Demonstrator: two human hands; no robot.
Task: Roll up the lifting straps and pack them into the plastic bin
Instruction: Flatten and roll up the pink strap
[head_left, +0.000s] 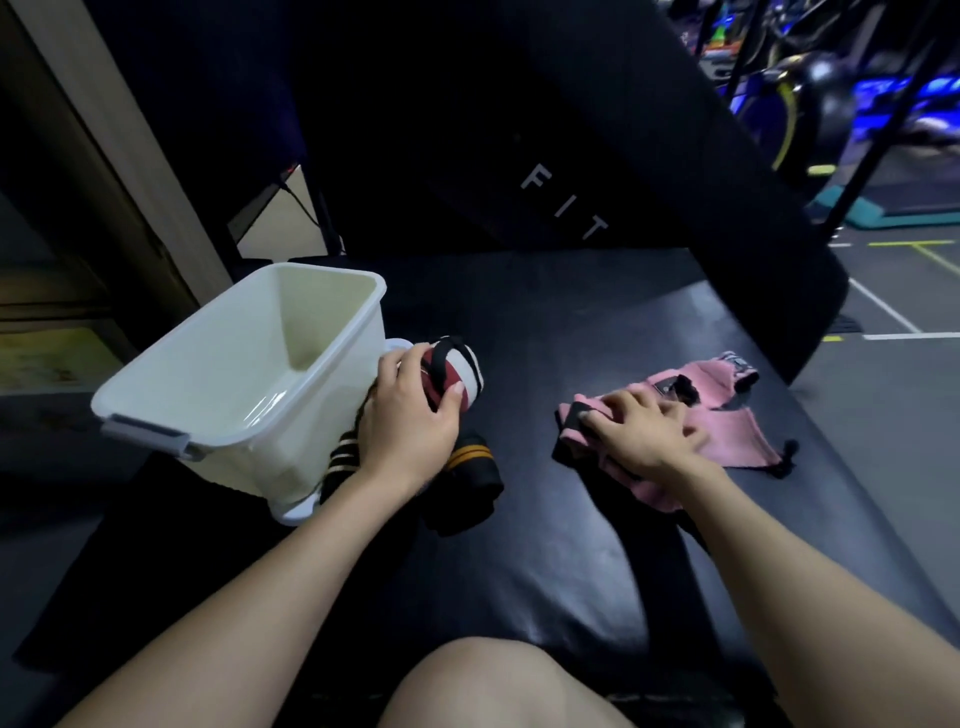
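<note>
1. Under the left hand's (410, 410) curled fingers (400, 366) sits a rolled strap (457, 374), red, white and black; the grip wraps round it, thumb on the near side, which would keep the roll from springing open.
2. Just left of those fingers stands the bin (156, 384), white plastic, open-topped and with nothing seen inside. I judge the roll is held beside its rim because it goes in next.
3. Below the left wrist lie two more straps on the counter (597, 545): a black one with pale stripes (340, 460) against the bin wall, and a black one with orange stripes (470, 462) touching the hand's heel. Neither looks packed yet.
4. Beneath the right hand's (644, 436) fingers lies a pink strap (727, 415), spread loosely; the fingers lie fairly straight and press on it. The hand is blurred, so whether a fingertip pinches the black tab (571, 415) I cannot tell. Pressing it flat likely readies it for rolling.
5. Beyond both hands rises a dark pad (571, 156) lettered "FIT".
</note>
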